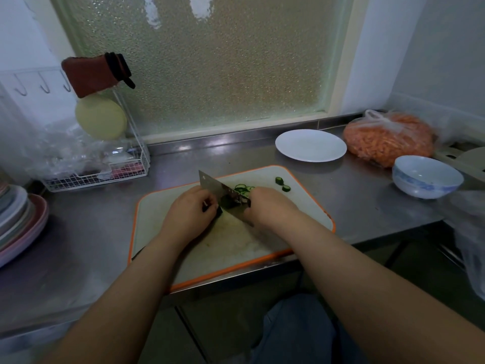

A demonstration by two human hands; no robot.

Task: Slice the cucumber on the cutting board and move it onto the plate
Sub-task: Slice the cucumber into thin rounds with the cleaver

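— Where was the cucumber?
— On the cutting board, under the cleaver, between both hands. Cut slices lay just beyond the blade, two more pieces nearer the board's far corner.
— And the hands?
— The left hand was curled on the uncut end. The right hand gripped the cleaver's handle.
— The plate?
— Beyond the board, apart from it.
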